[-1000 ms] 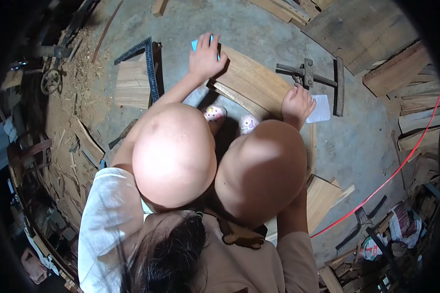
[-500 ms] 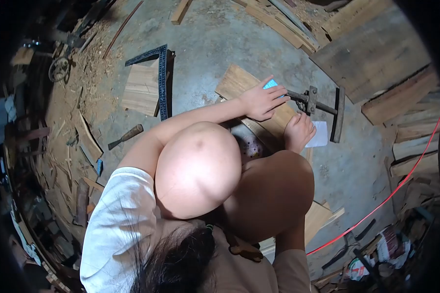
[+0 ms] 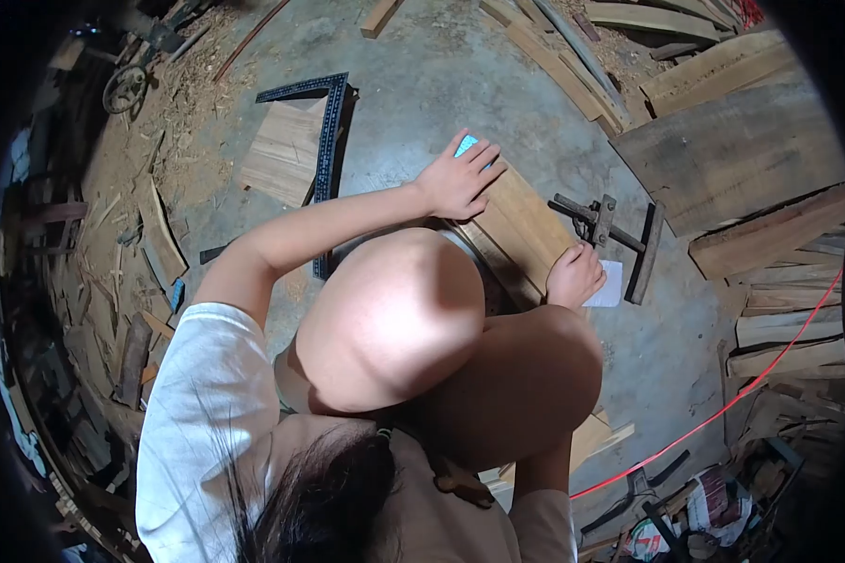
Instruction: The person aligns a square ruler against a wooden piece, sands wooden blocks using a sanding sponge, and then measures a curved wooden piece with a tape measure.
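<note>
A light wooden board [image 3: 526, 216] lies slantwise beyond my knees. My left hand [image 3: 458, 183] presses a bright blue item [image 3: 467, 145] onto the board's far left end; fingers and palm cover most of it. At the near right end, my right hand [image 3: 576, 275] is wrapped over the board's edge, with the fingers together. A white sheet [image 3: 606, 284] lies on the floor just beside my right hand.
A black framing square [image 3: 330, 136] rests on a pale wood piece [image 3: 282, 155] at the left. Right of the board are a metal clamp [image 3: 606, 223] and a large plank [image 3: 732, 150]. A red cord [image 3: 714, 419] crosses the lower right.
My left hand slid with the blue item along the board toward my right hand, then back toward the far left end. My right hand stays on the near end. The view has shifted.
</note>
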